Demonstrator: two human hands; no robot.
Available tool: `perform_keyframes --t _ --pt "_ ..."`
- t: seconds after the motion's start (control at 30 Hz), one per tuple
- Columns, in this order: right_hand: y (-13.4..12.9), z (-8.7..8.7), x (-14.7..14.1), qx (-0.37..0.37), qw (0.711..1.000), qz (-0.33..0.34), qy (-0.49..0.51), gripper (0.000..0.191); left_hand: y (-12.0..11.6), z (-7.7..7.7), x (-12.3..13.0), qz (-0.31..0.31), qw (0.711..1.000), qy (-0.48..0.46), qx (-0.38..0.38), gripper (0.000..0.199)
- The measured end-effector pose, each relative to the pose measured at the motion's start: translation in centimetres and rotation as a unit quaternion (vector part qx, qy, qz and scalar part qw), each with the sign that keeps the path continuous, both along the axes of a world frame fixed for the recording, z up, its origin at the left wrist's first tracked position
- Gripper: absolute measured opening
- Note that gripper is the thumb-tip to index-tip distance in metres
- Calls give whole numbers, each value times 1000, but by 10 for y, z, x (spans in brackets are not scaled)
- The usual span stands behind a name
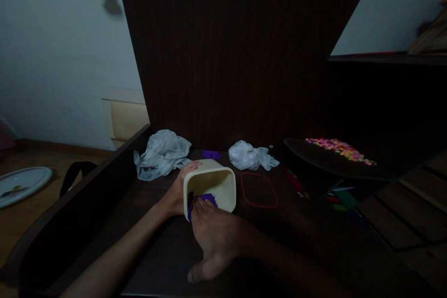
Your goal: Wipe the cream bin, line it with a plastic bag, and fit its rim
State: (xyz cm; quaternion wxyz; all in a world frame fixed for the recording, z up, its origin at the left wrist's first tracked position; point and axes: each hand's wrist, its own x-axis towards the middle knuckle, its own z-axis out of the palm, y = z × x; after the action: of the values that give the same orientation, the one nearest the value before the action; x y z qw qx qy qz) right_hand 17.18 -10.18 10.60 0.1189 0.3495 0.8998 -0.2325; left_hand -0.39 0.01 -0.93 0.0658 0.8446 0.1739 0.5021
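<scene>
A cream plastic container [228,190] lies tipped on its side, its mouth facing me. My left hand [176,191] is closed around its outer left side; some of the fingers are hidden behind it. My right hand [213,228] reaches into the mouth, with fingers stretched flat against a purple piece [209,199] of cloth or paper along the inner lower left wall. The right thumb sticks out apart, below the rim. Behind the container lies a second purple piece [211,154]. An orange-brown rounded frame [259,190], perhaps a lid, rests to the right.
Crumpled white plastic bags lie at the back left [162,151] and back centre [249,154]. A dark raised side board [70,214] bounds the left. On a dark shelf [335,165] at right is a pile of small pink and yellow pieces [340,150]. Coloured scraps [345,198] sit below.
</scene>
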Motion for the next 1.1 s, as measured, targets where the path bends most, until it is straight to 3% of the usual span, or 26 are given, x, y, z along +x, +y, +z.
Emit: perform_keyframes --t 0.13,0.27,0.37,0.5,0.73,0.9,1.1 --pt "24 -5 -6 10 1000 28 -7 123 -3 5 3 1 1000 9 11 105" --pt "57 -7 -15 -28 992 72 -96 87 -5 8 5 8 1000 9 -3 112" --pt "72 -3 -21 -67 984 65 -149 78 -5 8 6 12 1000 9 -6 114" --pt "78 -4 -23 -83 981 65 -165 83 -5 6 5 22 1000 11 0 119" --pt "80 -21 -19 -80 985 48 -146 97 -5 4 4 29 999 29 27 118" --pt "74 -17 -15 -77 984 7 -161 97 -6 6 5 17 999 27 23 112" --pt "66 -16 -12 -30 989 -45 -138 123 -5 5 4 11 999 21 27 111"
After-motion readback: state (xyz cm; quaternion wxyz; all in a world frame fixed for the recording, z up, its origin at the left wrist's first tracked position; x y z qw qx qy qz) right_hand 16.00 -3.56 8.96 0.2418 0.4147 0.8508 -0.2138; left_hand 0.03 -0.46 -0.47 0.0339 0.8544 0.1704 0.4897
